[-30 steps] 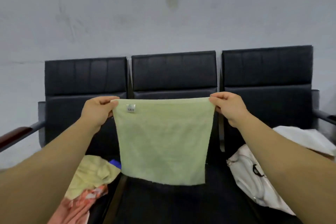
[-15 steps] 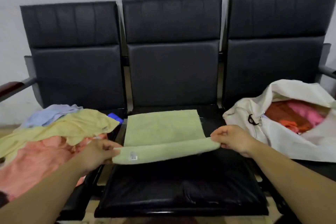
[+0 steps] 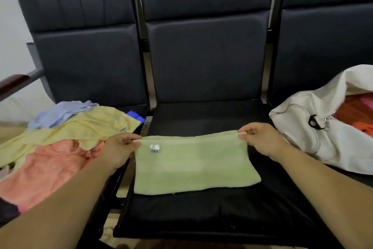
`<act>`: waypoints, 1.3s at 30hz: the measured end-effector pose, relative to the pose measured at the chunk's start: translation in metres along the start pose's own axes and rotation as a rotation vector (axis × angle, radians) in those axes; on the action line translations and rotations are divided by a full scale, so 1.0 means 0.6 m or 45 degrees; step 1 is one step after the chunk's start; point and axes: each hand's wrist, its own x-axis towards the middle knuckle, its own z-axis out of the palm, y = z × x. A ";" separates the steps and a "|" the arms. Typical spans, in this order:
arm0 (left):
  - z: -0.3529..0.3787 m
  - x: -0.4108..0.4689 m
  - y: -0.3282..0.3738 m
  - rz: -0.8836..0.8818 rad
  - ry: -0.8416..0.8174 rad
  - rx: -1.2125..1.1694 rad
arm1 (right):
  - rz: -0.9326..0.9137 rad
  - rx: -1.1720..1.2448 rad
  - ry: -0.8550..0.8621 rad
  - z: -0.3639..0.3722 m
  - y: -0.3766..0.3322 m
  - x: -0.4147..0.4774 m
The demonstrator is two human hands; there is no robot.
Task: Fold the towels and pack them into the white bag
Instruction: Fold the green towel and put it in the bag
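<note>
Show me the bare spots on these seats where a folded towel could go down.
Middle seat: one bare strip lies between the green towel and the backrest, and another between the towel's near edge and the seat's front edge. It is crowded on both sides, with loose towels heaped to the left and the white bag to the right.

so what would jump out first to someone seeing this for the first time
The light green towel lying on the middle seat draws the eye first, its far corners pinched by the left hand and the right hand. To its left lies a loose pile of towels in yellow, peach and blue. To its right sits the open white bag, with orange and pink cloth inside.
</note>
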 end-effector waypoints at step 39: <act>0.232 -0.089 0.049 0.580 -0.556 1.291 | -0.361 -0.789 -0.604 0.040 0.032 -0.120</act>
